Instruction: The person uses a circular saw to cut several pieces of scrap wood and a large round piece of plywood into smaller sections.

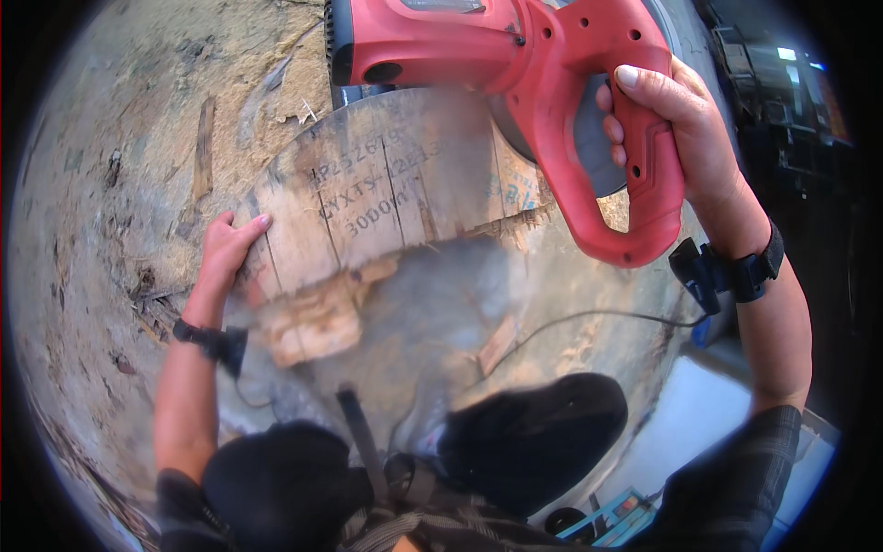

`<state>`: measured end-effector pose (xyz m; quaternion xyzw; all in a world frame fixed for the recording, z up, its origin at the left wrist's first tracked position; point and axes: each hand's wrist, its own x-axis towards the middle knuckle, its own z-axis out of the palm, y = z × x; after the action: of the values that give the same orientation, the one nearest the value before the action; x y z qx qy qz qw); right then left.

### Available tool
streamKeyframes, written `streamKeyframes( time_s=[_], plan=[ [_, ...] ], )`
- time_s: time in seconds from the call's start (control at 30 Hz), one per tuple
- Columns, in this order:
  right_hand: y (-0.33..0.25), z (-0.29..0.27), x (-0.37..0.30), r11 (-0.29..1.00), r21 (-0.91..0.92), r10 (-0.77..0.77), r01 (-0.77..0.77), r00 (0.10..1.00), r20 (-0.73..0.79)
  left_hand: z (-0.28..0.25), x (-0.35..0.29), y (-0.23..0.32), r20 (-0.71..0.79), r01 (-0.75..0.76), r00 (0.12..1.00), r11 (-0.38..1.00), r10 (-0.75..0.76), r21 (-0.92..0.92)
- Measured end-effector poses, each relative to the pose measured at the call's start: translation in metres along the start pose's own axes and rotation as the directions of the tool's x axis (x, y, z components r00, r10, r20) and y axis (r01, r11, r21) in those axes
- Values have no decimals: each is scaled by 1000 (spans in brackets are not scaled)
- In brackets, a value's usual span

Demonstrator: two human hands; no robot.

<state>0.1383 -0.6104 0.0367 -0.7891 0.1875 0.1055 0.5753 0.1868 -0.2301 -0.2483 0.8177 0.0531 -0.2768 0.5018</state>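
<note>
My right hand is closed around the D-shaped handle of a red power saw, with the thumb lying on top of the grip. Beneath and in front of the saw lies a wooden panel made of several planks, with a curved far edge and dark printed marks. My left hand grips the panel's left end, thumb on its upper face. Part of a round grey disc shows through the saw's handle opening. Where the saw meets the wood is hazy and partly hidden.
Sawdust and wood scraps cover the ground. A loose wood block lies below the panel. A thin dark cable runs toward my right wrist. At lower right are a pale flat surface and a teal tray.
</note>
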Motion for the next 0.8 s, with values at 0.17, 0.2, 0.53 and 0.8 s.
streamKeyframes(
  time_s=[0.17, 0.2, 0.53, 0.8],
  plan=[
    [10, 8, -4, 1000, 9, -9, 9, 1000, -18, -6, -2, 4, 43, 40, 998, 999, -40, 6],
    [13, 8, -5, 1000, 8, -13, 13, 1000, -24, -4, -1, 2, 56, 35, 998, 999, -35, -6],
    [25, 20, -7, 996, 42, -76, 77, 997, -6, -11, -11, 14, -57, -5, 998, 1000, 6, 9],
    [52, 26, -14, 982, 40, -180, 183, 981, -69, -1, 0, -6, -25, -54, 998, 999, 54, -6]
  ],
)
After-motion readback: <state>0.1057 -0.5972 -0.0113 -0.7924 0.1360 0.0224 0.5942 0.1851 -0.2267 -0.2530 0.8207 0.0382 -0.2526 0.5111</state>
